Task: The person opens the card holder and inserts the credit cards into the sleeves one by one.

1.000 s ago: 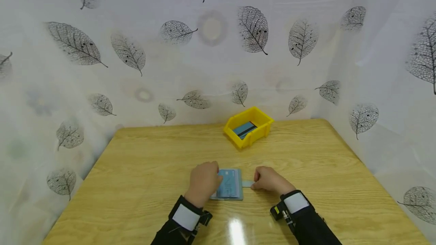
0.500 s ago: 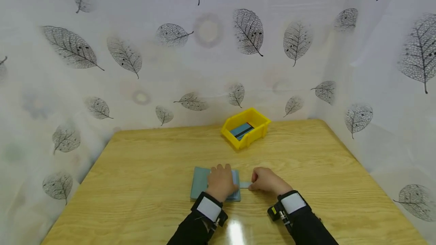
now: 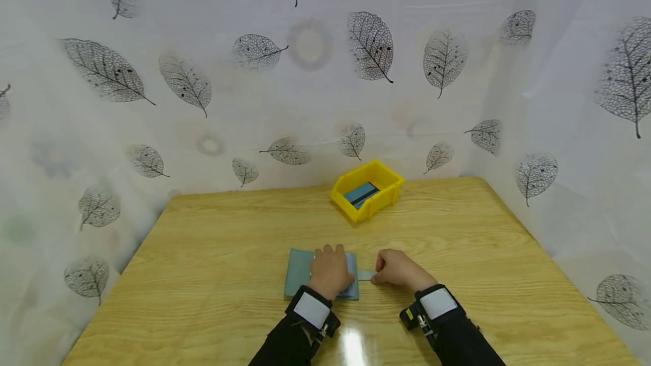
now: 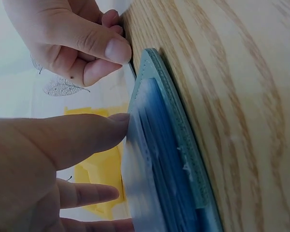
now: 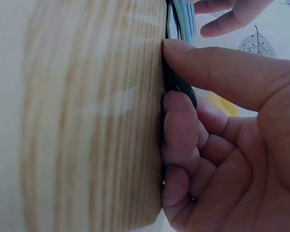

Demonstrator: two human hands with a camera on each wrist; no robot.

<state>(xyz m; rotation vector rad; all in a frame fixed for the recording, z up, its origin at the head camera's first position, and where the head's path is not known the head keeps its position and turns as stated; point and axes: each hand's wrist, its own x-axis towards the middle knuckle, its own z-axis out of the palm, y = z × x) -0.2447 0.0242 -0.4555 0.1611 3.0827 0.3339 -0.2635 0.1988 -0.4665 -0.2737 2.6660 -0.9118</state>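
A green card holder (image 3: 298, 274) lies spread on the table, its left cover flat. Clear plastic sleeves (image 4: 157, 164) are stacked on its right half, with blue showing among them. My left hand (image 3: 329, 273) rests on these sleeves, covering most of them from the head camera. In the left wrist view its thumb (image 4: 94, 137) is straight, with the tip at the sleeves' edge. On the right, my right hand (image 3: 402, 270) pinches the end of a narrow closing strap (image 3: 365, 276) that sticks out from the holder's right edge, low over the table.
Behind the holder stands a yellow plastic bin (image 3: 387, 192) with blue-grey cards (image 3: 360, 194) bearing a dark stripe. The wood-grain table (image 3: 218, 242) reaches back to a white curtain (image 3: 213, 10) printed with leaves.
My left hand has moved right from the holder's left part onto the sleeves, uncovering the left cover. My right hand keeps its pinch on the strap. The last half second shows almost no motion.
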